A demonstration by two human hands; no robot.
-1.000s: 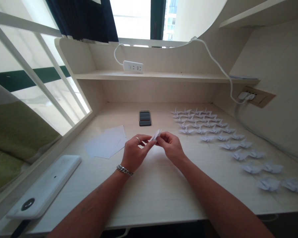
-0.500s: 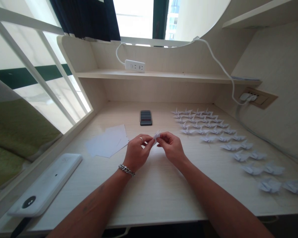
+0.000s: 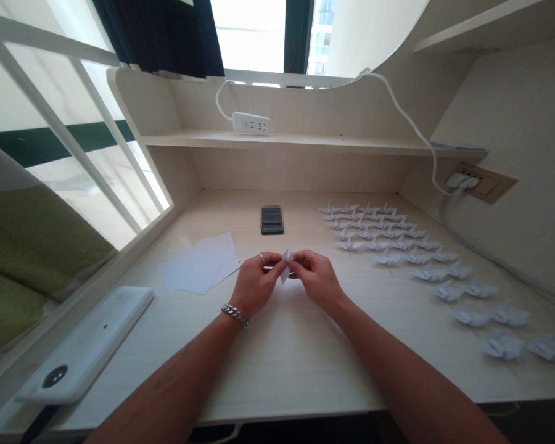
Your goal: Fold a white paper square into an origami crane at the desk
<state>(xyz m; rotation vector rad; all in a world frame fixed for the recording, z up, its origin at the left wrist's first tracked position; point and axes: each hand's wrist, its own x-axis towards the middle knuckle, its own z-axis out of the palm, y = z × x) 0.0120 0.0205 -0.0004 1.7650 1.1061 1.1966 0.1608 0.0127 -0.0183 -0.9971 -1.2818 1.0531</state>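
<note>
Between both hands, above the middle of the desk, is a small piece of folded white paper [image 3: 285, 273]. My left hand [image 3: 255, 280], with a ring and a chain bracelet, pinches its left side. My right hand [image 3: 320, 277] pinches the right side with thumb and fingers. Parts of the paper stick out above and below the fingertips; the rest is hidden by them. Flat sheets of white paper [image 3: 203, 265] lie overlapping to the left of my left hand. To the right stand several rows of folded white paper cranes [image 3: 388, 245].
A dark grey rectangular case [image 3: 272, 220] lies beyond my hands. At the left edge of the desk [image 3: 287, 376] is a white elongated device [image 3: 87, 345] with a dark strap. A power strip [image 3: 251, 123] sits on the shelf, and its white cable [image 3: 411, 120] hangs at the right.
The folded paper has turned between my fingers and now shows a pointed, upright shape reaching below the fingertips. Both hands have shifted only slightly and still pinch it.
</note>
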